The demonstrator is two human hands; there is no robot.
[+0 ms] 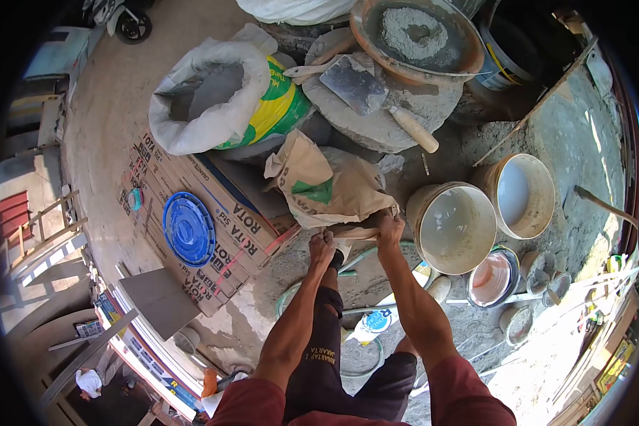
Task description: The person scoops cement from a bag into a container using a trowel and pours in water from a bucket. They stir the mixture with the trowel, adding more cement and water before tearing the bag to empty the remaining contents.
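Observation:
A crumpled brown paper sack (341, 186) with a green print lies before my feet. My left hand (321, 248) is closed on its near edge at the left corner. At the right corner, my right hand (390, 228) grips the same edge, fingers wrapped round the paper. The edge is stretched between both hands. What is inside the sack is hidden. Just beyond it stands an open white, yellow and green woven bag (271, 106) with grey powder (224, 89) inside. A trowel (366, 92) with a wooden handle rests on a round grey slab (334, 117).
Two buckets of cloudy water (456, 231) (522, 195) stand right of the sack. A wide basin (358, 42) holds grey mix. On the left, a blue lid (189, 228) lies on flattened cardboard (248, 245). A hose (287, 298) runs near my feet. Another person (89, 383) is at lower left.

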